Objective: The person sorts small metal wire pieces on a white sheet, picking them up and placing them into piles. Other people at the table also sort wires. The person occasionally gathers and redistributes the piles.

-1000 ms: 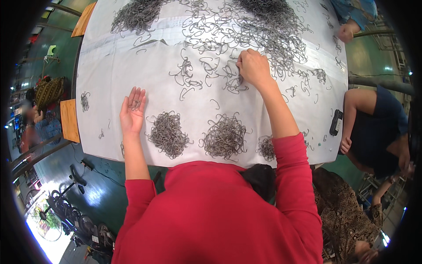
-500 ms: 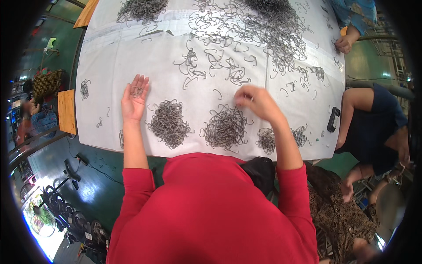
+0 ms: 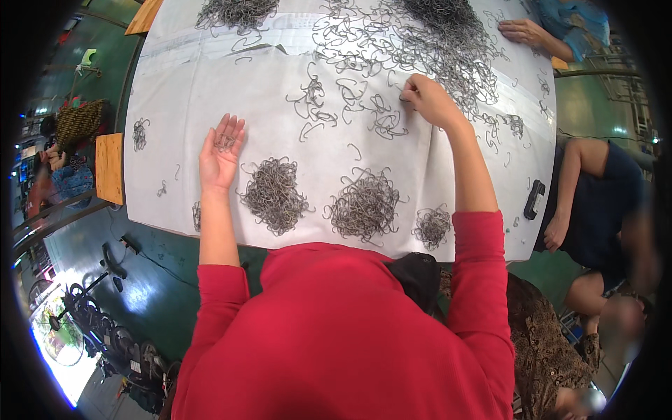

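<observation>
My left hand (image 3: 222,155) is held palm up over the white-covered table (image 3: 189,91), fingers stretched out. A few thin curved wire hooks (image 3: 225,142) lie across its fingers. Farther right, my right hand (image 3: 428,98) has its thumb and fingertips pinched together beside the scattered hooks (image 3: 385,119); what sits between them is too small to make out. Nearer me are a heap of grey wire hooks (image 3: 274,196), a second heap (image 3: 365,205) to its right and a smaller one (image 3: 432,227) by my right sleeve.
Large hook piles stand at the far left (image 3: 236,12) and far right (image 3: 448,28). A black device (image 3: 534,200) lies at the right edge. A co-worker's hand (image 3: 525,32) rests on the table at far right; another person (image 3: 595,196) sits along the right side.
My right hand has moved away from the near heap, farther out toward the scattered hooks, and its fingers have pinched together. The co-worker's hand at far right has reached farther in.
</observation>
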{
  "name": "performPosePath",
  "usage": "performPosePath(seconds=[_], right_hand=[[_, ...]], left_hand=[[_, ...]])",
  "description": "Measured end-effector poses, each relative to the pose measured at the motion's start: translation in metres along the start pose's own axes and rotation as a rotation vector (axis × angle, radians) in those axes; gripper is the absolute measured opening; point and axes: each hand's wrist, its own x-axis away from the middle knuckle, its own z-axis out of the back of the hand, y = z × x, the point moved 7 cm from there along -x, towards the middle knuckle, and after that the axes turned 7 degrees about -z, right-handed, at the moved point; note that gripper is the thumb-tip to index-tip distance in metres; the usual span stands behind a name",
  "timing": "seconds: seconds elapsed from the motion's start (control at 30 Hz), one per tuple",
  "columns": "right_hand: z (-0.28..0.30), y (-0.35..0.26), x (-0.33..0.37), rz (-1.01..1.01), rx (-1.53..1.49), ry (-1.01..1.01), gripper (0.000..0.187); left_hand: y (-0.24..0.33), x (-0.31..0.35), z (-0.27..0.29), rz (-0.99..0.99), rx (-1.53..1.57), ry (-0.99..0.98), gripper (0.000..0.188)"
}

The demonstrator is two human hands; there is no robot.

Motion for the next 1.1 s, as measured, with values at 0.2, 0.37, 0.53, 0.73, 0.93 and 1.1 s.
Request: performPosePath(seconds=[0.2,0.37,0.53,0.73,0.93,1.1], right_hand=[[0.0,0.032,0.089,-0.248,-0.537,-0.285,0.008],[-0.024,0.043,0.176,-0.428,-0.625,-0.561,0.008],[0.001,0.041,0.164,-0.217,-0.3,-0.2,0.015],[0.027,0.047,0.074,-0.239,-0.144,0.414,0.017],[0.037,0.058,-0.007,-0.537,-0.052,0.473,0.023],[0.026,0.032,-0.021,-0.289,-0.092,0.359,0.023]], left_hand=[[-0.002,-0.001,-0.003,-0.008,0.001,-0.016,0.041],[-0.002,-0.001,-0.005,-0.007,-0.014,-0.016,0.041],[0.002,0.0,-0.002,-0.013,-0.001,-0.015,0.041],[-0.003,-0.003,-0.003,0.012,0.024,-0.013,0.04],[-0.003,-0.006,-0.004,-0.008,-0.01,-0.014,0.041],[-0.001,0.0,-0.001,-0.019,0.003,-0.01,0.041]])
